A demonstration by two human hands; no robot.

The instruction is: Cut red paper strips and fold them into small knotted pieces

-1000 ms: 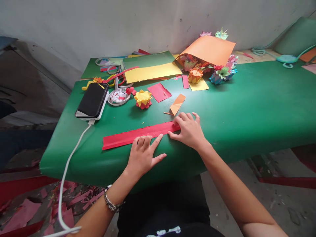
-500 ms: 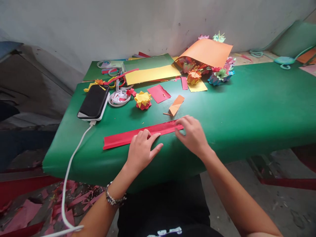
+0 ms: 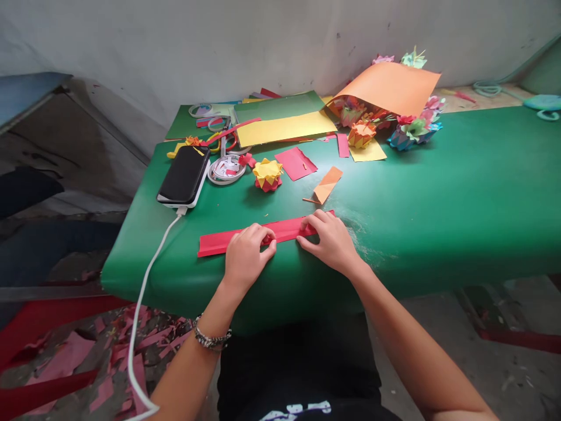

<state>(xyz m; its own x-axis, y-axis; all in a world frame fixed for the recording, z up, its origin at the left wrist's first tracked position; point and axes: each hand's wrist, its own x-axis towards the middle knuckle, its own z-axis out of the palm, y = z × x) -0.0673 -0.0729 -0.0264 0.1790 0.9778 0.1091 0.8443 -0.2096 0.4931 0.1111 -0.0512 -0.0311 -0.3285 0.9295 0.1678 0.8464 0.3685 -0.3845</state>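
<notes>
A long red paper strip [image 3: 287,230], creased along its length, lies on the green table. My left hand [image 3: 248,255] is on its middle part, thumb and fingers curled together at the near edge. Close to the strip's right end, my right hand [image 3: 329,241] pinches the same near edge between thumb and fingers. Beyond the strip stand a yellow and red folded paper piece [image 3: 267,175] and a folded orange paper strip [image 3: 328,185]. A red paper square [image 3: 296,163] lies flat behind them.
A black phone on a white power bank [image 3: 184,174] trails a white cable [image 3: 146,280] over the left edge. Tape rolls [image 3: 227,169], scissors, yellow paper [image 3: 287,128] and paper flowers under an orange sheet [image 3: 390,88] are at the back. Paper scraps litter the floor.
Both hands have closed their fingers onto the strip's near edge; my right hand was more open before. The view has shifted, so the table things appear farther right.
</notes>
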